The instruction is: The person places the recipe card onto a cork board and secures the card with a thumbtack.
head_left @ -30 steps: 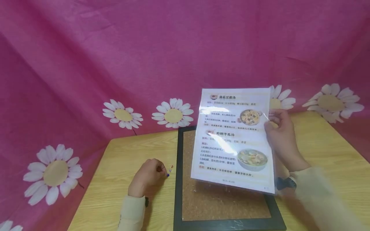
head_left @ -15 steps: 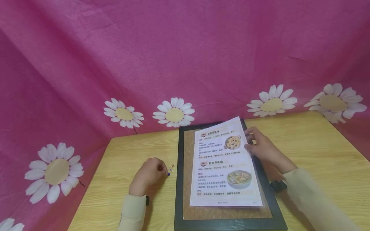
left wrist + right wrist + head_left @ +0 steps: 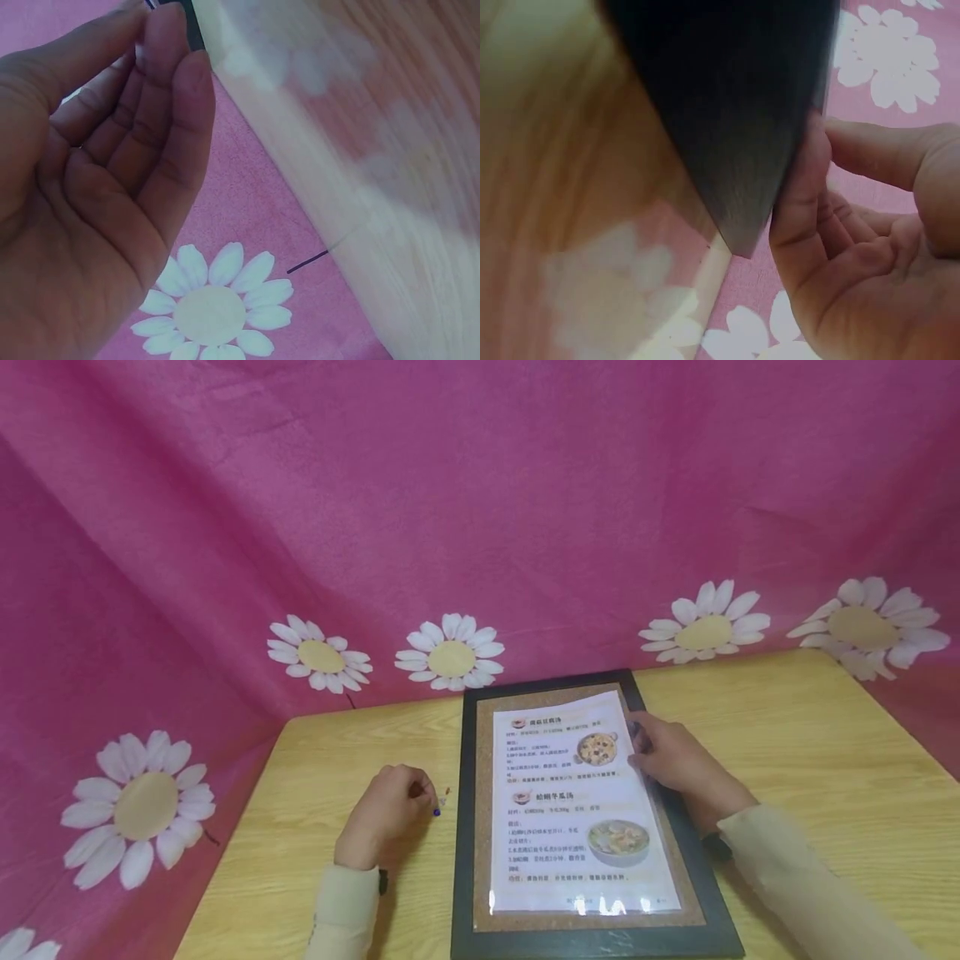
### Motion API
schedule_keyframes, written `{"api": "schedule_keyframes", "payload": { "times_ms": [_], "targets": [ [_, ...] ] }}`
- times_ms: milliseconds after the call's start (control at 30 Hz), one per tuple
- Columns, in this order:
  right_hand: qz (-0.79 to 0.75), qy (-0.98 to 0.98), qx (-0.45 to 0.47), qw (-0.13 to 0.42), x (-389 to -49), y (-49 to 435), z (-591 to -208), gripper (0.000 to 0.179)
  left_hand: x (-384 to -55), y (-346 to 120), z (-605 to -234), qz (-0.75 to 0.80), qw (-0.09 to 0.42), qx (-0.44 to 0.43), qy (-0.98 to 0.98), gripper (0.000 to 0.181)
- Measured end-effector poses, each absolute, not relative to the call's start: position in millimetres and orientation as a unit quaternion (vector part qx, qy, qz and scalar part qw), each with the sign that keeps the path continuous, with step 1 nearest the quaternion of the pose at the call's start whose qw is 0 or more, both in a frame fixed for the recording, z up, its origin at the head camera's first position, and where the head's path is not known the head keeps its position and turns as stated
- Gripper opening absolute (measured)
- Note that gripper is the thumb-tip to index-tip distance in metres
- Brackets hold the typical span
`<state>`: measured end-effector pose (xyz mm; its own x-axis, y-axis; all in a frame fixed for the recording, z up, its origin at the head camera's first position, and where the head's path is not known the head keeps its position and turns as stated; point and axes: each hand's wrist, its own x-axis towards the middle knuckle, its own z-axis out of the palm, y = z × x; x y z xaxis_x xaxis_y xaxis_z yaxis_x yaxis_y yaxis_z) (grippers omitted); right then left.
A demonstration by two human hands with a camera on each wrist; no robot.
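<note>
A laminated recipe sheet [image 3: 555, 860] with two soup pictures lies over the cork board [image 3: 592, 922], inside its black frame [image 3: 600, 943]. My right hand [image 3: 678, 764] pinches the sheet's right edge near the top; in the right wrist view, thumb and index finger meet at a thin clear edge beside the dark frame. My left hand [image 3: 393, 810] rests low over the table left of the board, fingers curled, a small blue push pin [image 3: 437, 812] at its fingertips. Its thumb and index finger close together at the top edge of the left wrist view, where the pin is mostly cut off.
Beside the blue pin lie a small red pin [image 3: 447, 791] and a pale one [image 3: 442, 802] on the wooden table [image 3: 300, 793]. A pink cloth [image 3: 480, 510] with white daisies hangs behind the table and down its left side.
My right hand has lowered the tilted sheet from above the board, shifting it left and toward me until it lies nearly flat and straight over the cork. The left hand has stayed put.
</note>
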<state>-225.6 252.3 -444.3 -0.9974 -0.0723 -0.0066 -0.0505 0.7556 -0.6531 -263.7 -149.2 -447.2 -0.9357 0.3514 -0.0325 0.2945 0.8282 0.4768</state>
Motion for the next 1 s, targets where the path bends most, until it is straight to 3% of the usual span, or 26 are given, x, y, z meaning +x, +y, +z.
{"api": "schedule_keyframes", "payload": {
  "times_ms": [267,567,800,1000],
  "targets": [
    [-0.321,0.946,-0.033,0.001,-228.6,244.3,-447.1,0.057,-261.1,-151.7,-444.1,0.250,0.024,0.173,0.952,0.008],
    [-0.321,0.947,-0.019,0.023,-229.7,242.0,-448.6,0.059,-256.4,-146.2,-440.8,0.281,0.033,0.176,0.943,0.004],
    [-0.312,0.950,-0.026,-0.002,-231.6,260.2,-454.9,0.050,-252.6,-128.0,-441.4,0.307,0.020,0.212,0.928,0.005],
    [-0.358,0.932,0.006,0.051,-232.1,276.1,-453.6,0.064,-249.6,-103.3,-432.6,0.360,0.037,0.255,0.896,0.015]
  ]
}}
